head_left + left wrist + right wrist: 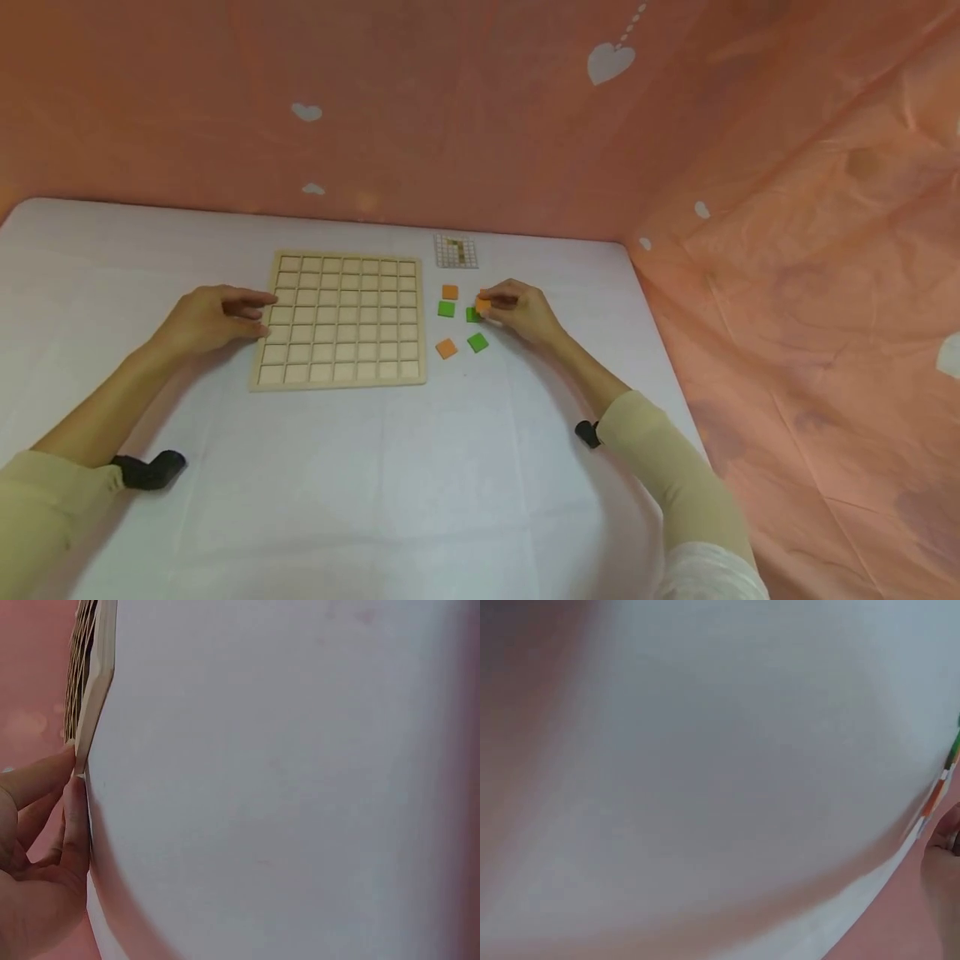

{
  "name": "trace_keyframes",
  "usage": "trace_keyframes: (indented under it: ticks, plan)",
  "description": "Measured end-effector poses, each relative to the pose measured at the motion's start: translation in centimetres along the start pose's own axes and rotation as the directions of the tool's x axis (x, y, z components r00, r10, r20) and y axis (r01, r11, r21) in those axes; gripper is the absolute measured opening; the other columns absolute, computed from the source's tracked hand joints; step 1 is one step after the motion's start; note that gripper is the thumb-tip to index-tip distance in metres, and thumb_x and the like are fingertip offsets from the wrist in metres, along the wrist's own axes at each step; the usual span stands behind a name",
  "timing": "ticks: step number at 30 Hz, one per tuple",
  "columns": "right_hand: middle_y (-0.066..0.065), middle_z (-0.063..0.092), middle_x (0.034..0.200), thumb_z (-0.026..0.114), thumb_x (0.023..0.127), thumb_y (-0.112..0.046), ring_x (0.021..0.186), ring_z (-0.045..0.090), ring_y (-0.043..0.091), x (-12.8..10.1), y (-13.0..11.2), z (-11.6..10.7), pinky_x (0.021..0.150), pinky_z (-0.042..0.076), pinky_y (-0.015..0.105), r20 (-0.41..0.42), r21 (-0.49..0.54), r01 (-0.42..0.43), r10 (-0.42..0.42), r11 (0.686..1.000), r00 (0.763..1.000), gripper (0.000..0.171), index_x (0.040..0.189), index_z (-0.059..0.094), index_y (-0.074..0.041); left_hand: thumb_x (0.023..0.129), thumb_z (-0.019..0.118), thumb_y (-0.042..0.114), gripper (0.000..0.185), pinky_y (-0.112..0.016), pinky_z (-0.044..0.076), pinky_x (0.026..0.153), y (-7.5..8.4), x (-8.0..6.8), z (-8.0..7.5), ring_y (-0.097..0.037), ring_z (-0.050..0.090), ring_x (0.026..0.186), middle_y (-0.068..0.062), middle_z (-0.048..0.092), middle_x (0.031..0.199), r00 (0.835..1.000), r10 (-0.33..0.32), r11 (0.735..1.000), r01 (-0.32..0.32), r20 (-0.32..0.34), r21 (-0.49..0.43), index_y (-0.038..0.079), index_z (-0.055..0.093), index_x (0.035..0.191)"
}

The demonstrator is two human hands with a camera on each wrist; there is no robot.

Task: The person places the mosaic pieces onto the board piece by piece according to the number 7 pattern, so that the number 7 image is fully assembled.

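From my head camera, my left hand (213,317) lies low on the white table (420,483), forearm running back toward seven o'clock, fingers loosely extended and touching the left edge of the wooden grid board (341,320). My right hand (521,310) reaches in from five o'clock, wrist low, fingertips pinching an orange tile (483,306) just above a green tile (472,315). Around it, at nine o'clock from that hand, sit another orange tile (450,292) and a green one (446,309); at seven o'clock lie an orange tile (446,348) and a green tile (477,342). A small pattern card (456,251) rests at eleven o'clock.

At my left wrist, my fingers (45,780) are straight, tips pressed against the board's edge (94,697), the tablecloth filling the rest.

At my right wrist the view is blurred; a sliver of my hand (945,840) shows at three o'clock beside coloured tile edges (939,791), and I cannot tell its grip here.
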State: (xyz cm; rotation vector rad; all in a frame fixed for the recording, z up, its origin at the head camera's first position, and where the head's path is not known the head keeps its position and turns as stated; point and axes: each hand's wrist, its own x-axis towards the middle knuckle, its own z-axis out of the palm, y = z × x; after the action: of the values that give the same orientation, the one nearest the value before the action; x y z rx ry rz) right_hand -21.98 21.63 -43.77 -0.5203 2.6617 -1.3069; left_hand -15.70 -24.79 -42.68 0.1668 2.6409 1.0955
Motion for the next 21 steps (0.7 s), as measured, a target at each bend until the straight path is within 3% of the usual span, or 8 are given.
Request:
trace_keyframes:
  ticks: [21]
  plan:
    - [0.005,0.066,0.109,0.080,0.086,-0.016,0.094,0.066,0.015,3.5,-4.2,3.4,0.081,0.054,0.024,0.005,0.021,0.044,-0.044,0.999,0.999,0.029,0.112,0.074,-0.005,0.088,0.077,0.028,0.056,-0.054,0.040,0.093,0.1,0.0,-0.4,-0.042,0.057,0.113,-0.022,0.068,0.113,1.000,0.004,0.999,-0.005,0.025,0.034,0.003,0.059,0.135]
